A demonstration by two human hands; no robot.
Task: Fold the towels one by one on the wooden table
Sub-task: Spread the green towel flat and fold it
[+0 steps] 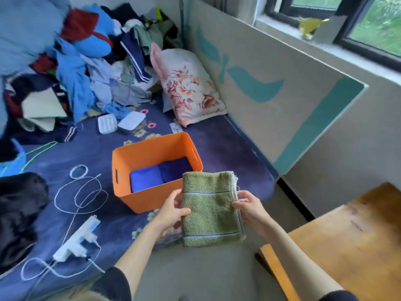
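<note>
Both hands, left hand [173,210] and right hand [249,206], pinch a folded green towel [210,210] above the orange bin [138,200]; a loosened grip could let its layers slip apart.

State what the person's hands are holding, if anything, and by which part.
Both hands hold the folded green towel by its side edges: the left hand grips the left edge, the right hand pinches the layered right edge.
</note>
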